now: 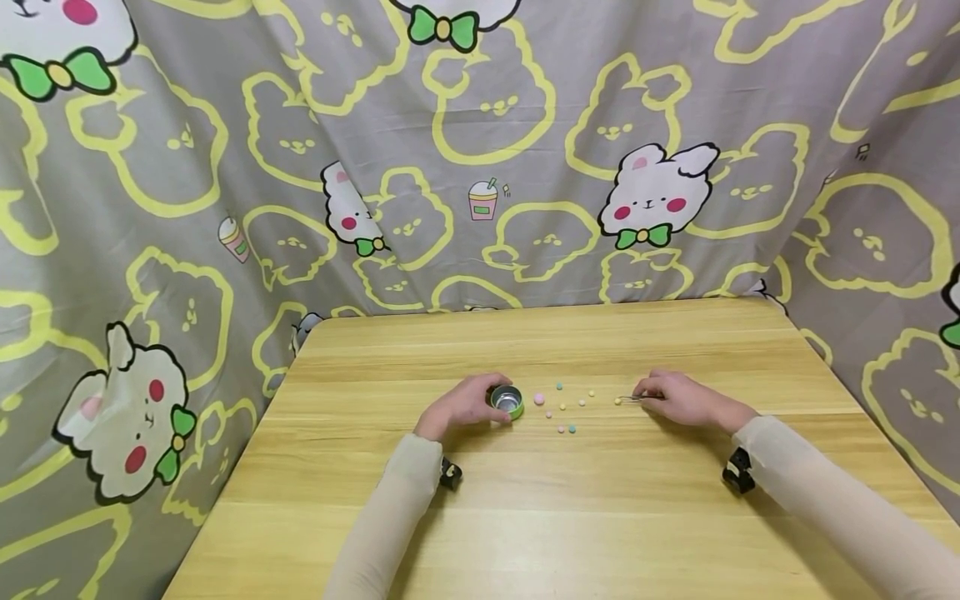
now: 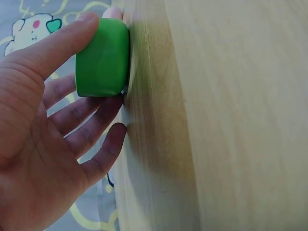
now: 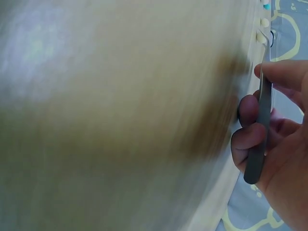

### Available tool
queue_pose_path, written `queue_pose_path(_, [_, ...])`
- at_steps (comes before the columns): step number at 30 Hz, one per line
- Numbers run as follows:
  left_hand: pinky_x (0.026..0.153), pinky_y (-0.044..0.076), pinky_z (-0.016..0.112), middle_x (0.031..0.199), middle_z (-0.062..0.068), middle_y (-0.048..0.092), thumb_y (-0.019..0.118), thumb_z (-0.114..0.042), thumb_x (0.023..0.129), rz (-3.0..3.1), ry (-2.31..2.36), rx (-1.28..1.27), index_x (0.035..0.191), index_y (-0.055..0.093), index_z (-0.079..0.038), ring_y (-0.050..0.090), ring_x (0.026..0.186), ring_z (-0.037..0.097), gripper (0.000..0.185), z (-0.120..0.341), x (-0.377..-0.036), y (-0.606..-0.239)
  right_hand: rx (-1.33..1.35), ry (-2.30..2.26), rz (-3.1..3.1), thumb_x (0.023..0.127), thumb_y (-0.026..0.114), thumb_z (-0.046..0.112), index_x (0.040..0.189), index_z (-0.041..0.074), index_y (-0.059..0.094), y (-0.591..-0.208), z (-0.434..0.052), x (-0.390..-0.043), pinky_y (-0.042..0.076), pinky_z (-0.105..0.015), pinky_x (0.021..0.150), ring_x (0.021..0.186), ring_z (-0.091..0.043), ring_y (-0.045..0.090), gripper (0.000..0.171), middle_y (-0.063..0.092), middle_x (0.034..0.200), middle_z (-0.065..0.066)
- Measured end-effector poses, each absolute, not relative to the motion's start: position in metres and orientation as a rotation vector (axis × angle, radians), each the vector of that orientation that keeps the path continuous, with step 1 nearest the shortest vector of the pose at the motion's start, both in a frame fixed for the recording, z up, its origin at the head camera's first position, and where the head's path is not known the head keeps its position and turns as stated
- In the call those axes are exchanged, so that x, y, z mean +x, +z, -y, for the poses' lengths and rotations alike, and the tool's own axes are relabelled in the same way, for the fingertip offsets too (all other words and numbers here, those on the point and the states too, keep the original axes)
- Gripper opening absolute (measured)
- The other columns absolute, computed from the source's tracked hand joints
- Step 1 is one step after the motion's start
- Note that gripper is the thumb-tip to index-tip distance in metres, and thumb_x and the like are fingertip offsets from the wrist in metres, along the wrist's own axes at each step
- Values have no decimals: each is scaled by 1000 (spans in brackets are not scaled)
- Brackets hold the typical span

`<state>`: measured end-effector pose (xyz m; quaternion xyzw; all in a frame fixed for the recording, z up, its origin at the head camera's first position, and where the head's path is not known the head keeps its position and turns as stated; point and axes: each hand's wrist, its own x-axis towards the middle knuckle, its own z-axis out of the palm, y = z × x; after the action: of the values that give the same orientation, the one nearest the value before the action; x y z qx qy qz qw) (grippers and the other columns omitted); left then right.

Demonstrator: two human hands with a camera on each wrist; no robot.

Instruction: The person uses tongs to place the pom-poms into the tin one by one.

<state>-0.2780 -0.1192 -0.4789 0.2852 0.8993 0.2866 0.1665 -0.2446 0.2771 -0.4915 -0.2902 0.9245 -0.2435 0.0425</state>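
Observation:
My left hand [image 1: 471,402] holds a small round green tin [image 1: 507,402] upright on the table, thumb on its near side and fingers around the far side. In the left wrist view the tin's green wall [image 2: 102,60] stands against the wood. My right hand [image 1: 684,398] pinches metal tweezers [image 3: 262,120], which point left. A yellow bead [image 1: 618,402] is at the tweezer tips; whether they squeeze it I cannot tell. Between the hands lie several loose beads, among them a larger pink bead [image 1: 538,399], a teal bead [image 1: 572,429] and a yellow bead [image 1: 592,393].
The wooden table [image 1: 525,517] reaches back to a grey patterned curtain [image 1: 480,167], which also hangs along both sides. A black wrist strap [image 1: 738,471] sits on the right arm, another strap [image 1: 451,473] on the left.

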Motion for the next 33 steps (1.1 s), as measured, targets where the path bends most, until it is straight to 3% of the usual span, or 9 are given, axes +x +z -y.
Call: queue_pose_path(33, [91, 42, 31, 112, -4, 60, 79, -31, 77, -2561, 830, 816, 124, 55, -15, 55, 102, 11, 55, 120, -277, -477, -972, -797, -2859, 94, 58, 12, 105, 13, 68, -481, -252, -258, 39, -29, 63, 71, -10, 46, 15, 55, 86, 6])
